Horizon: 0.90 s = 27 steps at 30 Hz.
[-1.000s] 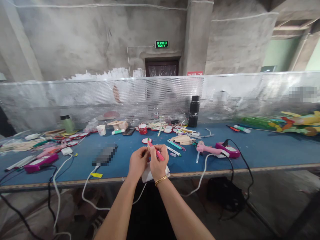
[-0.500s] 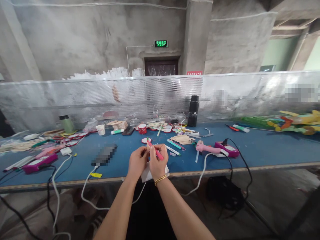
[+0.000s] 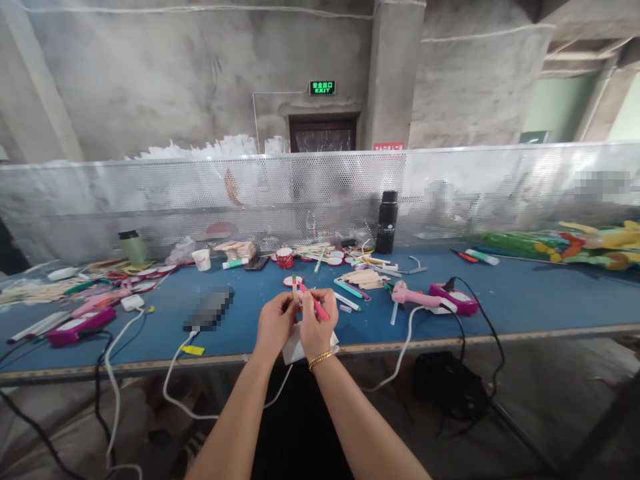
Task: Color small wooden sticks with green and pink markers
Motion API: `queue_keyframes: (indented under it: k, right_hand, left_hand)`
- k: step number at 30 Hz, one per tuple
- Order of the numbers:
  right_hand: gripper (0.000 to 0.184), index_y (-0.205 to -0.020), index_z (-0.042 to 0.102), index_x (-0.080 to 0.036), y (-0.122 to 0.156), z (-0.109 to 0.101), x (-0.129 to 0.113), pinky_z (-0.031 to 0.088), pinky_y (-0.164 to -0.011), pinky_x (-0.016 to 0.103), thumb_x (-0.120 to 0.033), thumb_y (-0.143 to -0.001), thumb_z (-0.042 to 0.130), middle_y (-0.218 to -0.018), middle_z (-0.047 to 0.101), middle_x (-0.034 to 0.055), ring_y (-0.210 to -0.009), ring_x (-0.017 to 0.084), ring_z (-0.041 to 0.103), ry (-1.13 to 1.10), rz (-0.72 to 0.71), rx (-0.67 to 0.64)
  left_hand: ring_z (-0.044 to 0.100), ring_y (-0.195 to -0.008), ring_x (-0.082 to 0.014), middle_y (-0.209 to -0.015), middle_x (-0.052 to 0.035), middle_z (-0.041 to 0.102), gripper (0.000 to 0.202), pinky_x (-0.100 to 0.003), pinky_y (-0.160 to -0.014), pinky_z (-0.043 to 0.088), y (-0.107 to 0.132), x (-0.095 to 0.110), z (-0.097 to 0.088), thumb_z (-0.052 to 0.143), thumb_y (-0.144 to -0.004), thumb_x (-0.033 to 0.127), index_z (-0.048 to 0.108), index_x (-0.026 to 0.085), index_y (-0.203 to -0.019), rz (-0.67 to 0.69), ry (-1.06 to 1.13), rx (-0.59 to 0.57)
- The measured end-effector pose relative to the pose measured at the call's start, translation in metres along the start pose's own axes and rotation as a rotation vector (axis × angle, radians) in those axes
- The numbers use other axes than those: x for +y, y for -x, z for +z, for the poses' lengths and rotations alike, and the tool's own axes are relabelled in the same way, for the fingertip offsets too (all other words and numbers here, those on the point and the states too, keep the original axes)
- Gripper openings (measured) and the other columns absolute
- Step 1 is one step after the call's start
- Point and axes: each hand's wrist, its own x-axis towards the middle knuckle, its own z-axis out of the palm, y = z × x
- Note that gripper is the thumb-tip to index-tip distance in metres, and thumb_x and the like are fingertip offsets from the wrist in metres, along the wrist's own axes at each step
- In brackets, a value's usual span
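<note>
Evidently close work: pink marker (image 3: pixel 321 309) slants through the pinching grip of the right hand (image 3: pixel 316 323), front end pointing forward-left at a green-tipped stick (image 3: pixel 295 288), whose long axis runs away from the body; contact can't be told. Left hand (image 3: pixel 274 325) sits beside, apparently pinching the stick's near end. Forearms converge, fingers curled, over the counter's (image 3: pixel 373 327) near edge.
</note>
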Motion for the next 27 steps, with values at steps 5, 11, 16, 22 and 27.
queue_keyframes:
  k: [5, 11, 16, 22, 27]
  right_hand:
    - [0.018, -0.085, 0.059, -0.021, 0.000, 0.001, -0.001, 0.048, -0.075, 0.031, -0.037, -0.094, 0.060, -0.081, 0.063, 0.0004, -0.077, 0.017, 0.059, -0.002, -0.002, 0.000]
    - [0.024, -0.106, 0.063, -0.022, -0.005, 0.005, 0.007, 0.049, -0.081, 0.032, -0.041, -0.101, 0.051, -0.096, 0.070, 0.0044, -0.087, 0.018, 0.065, 0.000, -0.017, -0.024]
    - [0.017, -0.102, 0.063, -0.024, -0.007, 0.006, 0.012, 0.050, -0.086, 0.035, -0.038, -0.093, 0.063, -0.093, 0.071, 0.0014, -0.088, 0.019, 0.067, 0.057, -0.019, -0.099]
    - [0.017, -0.102, 0.063, -0.023, -0.006, 0.005, 0.013, 0.051, -0.088, 0.037, -0.032, -0.088, 0.067, -0.087, 0.071, 0.0004, -0.085, 0.020, 0.067, 0.041, 0.011, -0.090]
    - [0.020, -0.103, 0.062, -0.022, -0.007, 0.004, 0.011, 0.053, -0.081, 0.034, -0.034, -0.089, 0.067, -0.085, 0.070, 0.0004, -0.081, 0.018, 0.066, -0.002, 0.044, -0.062]
  left_hand:
    - [0.054, -0.058, -0.0138, -0.061, 0.0029, 0.060, 0.026, -0.024, -0.058, 0.037, 0.000, -0.002, 0.000, 0.057, -0.090, 0.038, 0.065, 0.020, -0.073, -0.015, 0.013, -0.003]
    - [0.055, -0.060, -0.0148, -0.063, 0.0014, 0.062, 0.031, -0.025, -0.061, 0.040, 0.001, 0.008, -0.003, 0.055, -0.093, 0.042, 0.065, 0.020, -0.073, -0.009, 0.012, 0.016]
    - [0.059, -0.067, -0.0173, -0.072, -0.0010, 0.068, 0.027, -0.026, -0.064, 0.044, 0.002, 0.010, -0.003, 0.054, -0.092, 0.040, 0.070, 0.020, -0.084, -0.002, 0.056, -0.007]
    - [0.060, -0.074, -0.0199, -0.075, -0.0027, 0.071, 0.031, -0.027, -0.067, 0.044, 0.002, 0.007, -0.002, 0.054, -0.091, 0.041, 0.076, 0.020, -0.089, 0.005, 0.024, -0.046]
    - [0.061, -0.076, -0.0189, -0.083, -0.0039, 0.073, 0.024, -0.027, -0.071, 0.044, 0.000, 0.005, -0.001, 0.056, -0.089, 0.032, 0.077, 0.020, -0.089, 0.032, -0.051, -0.087]
